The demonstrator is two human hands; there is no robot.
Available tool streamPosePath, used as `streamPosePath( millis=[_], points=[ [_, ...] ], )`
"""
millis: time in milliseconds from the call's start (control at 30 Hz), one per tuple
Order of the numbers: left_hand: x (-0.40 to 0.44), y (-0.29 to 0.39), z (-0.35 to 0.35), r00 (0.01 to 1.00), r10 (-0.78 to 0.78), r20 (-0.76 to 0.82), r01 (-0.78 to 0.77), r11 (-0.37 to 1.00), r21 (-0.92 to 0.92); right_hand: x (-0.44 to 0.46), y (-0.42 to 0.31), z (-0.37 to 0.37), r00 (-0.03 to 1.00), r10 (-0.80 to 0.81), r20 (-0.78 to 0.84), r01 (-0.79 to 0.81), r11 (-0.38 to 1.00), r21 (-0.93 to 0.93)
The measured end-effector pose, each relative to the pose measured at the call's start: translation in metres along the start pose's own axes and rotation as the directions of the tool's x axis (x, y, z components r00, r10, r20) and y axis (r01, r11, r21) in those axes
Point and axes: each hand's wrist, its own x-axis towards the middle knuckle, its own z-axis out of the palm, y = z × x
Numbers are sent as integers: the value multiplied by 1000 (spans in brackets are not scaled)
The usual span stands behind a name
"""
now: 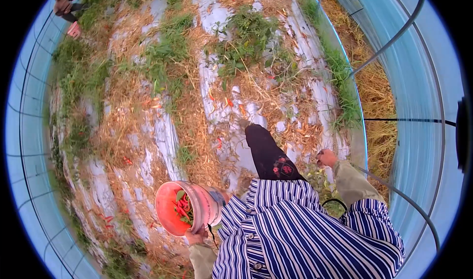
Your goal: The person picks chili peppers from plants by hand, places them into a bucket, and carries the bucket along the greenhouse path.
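My left hand [195, 236] grips the rim of a pink and white bucket [204, 207], which tilts with its mouth toward the left. Inside the bucket lie red peppers [183, 207] and some green leaves. My right hand [326, 158] is out to the right, low over the ground near leafy stems, with its fingers bent inward; whether anything small is between them is hidden. Between the two hands, my dark-covered leg [268, 153] steps forward.
Pepper plants [249, 37] stand ahead among straw and pale plastic sheeting [165, 131]. Fallen red peppers [229, 102] lie on the ground. A metal hoop [389, 50] and blue film [419, 101] line the right side. Another person [64, 5] bends near a pink container [74, 30] at far left.
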Motion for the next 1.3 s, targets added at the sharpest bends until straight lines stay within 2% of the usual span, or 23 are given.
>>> streamPosePath(
  millis=[33, 100, 167, 200, 267, 300, 333, 367, 400, 433, 467, 533, 633, 700, 733, 767, 800, 900, 967, 1000, 1067, 1267, 1300],
  points=[
    [5, 17, 26, 982, 175, 77, -189, 944, 271, 8, -14, -14, 999, -39, -11, 39, 999, 36],
    [43, 80, 83, 958, -268, -102, 238, 941, -239, 37, 2, -62, 995, 36, -91, -20, 985, 171],
    [52, 117, 137, 989, -110, -103, 108, 994, -19, 24, -4, -116, 945, 238, -226, -179, 950, 255],
    [63, 139, 181, 981, -137, -137, 132, 990, -50, 17, -11, -137, 898, 207, -388, -182, 978, 100],
    [96, 169, 241, 972, -145, -183, 104, 971, -214, 34, -47, -200, 861, 272, -430, -252, 962, 105],
    [81, 177, 263, 960, 262, -98, -186, 861, 473, 22, -53, -203, 817, 372, -441, -365, 925, 105],
    [94, 193, 281, 982, 96, -164, -86, 994, 66, 19, -72, -196, 816, 392, -424, -386, 916, 104],
    [107, 209, 297, 972, -73, -225, -14, 932, -363, 39, -110, -206, 807, 402, -432, -351, 916, 197],
    [116, 222, 320, 975, -75, -207, -11, 923, -385, 60, -152, -223, 799, 402, -447, -303, 911, 279],
    [112, 236, 338, 977, 208, -45, -202, 973, 108, 67, -190, -224, 846, 333, -416, -267, 941, 210],
    [111, 254, 354, 896, 377, 234, -443, 727, 524, 74, -226, -220, 887, 266, -377, -225, 963, 149],
    [132, 302, 392, 981, 186, 62, -187, 982, 1, 105, -277, -208, 908, 161, -387, -100, 980, 173],
    [148, 367, 456, 864, 438, 247, -503, 740, 446, 129, -328, -215, 902, 55, -427, 72, 959, 275],
    [174, 445, 520, 956, 180, 233, -211, 970, 117, 126, -360, -169, 867, 96, -488, 95, 931, 352],
    [160, 445, 538, 910, 291, 296, -380, 871, 311, 152, -332, -161, 868, 145, -476, 113, 874, 473],
    [142, 445, 559, 847, 398, 353, -528, 705, 473, 124, -358, -148, 903, 199, -381, -55, 933, 356],
    [162, 447, 563, 789, 459, 408, -602, 712, 363, 142, -326, -134, 943, 70, -325, 2, 976, 217],
    [213, 504, 591, 763, 463, 452, -609, 749, 260, 101, -366, -97, 932, 266, -245, -187, 935, 302],
    [216, 546, 626, 994, 68, 81, -56, 988, -142, 102, -373, -79, 924, 296, -241, -196, 909, 368],
    [220, 559, 638, 994, 66, 86, -54, 990, -133, 108, -374, -75, 918, 324, -231, -212, 890, 404],
    [232, 580, 649, 967, -19, 253, -32, 980, 195, 124, -387, -65, 905, 377, -198, -253, 850, 462],
    [222, 611, 750, 988, -37, 152, 29, 998, 55, 248, -477, -83, 944, 315, -97, -239, 857, 455],
    [218, 612, 770, 944, 198, 263, -296, 863, 410, 270, -511, -94, 946, 314, -80, -232, 828, 511]
  ],
)
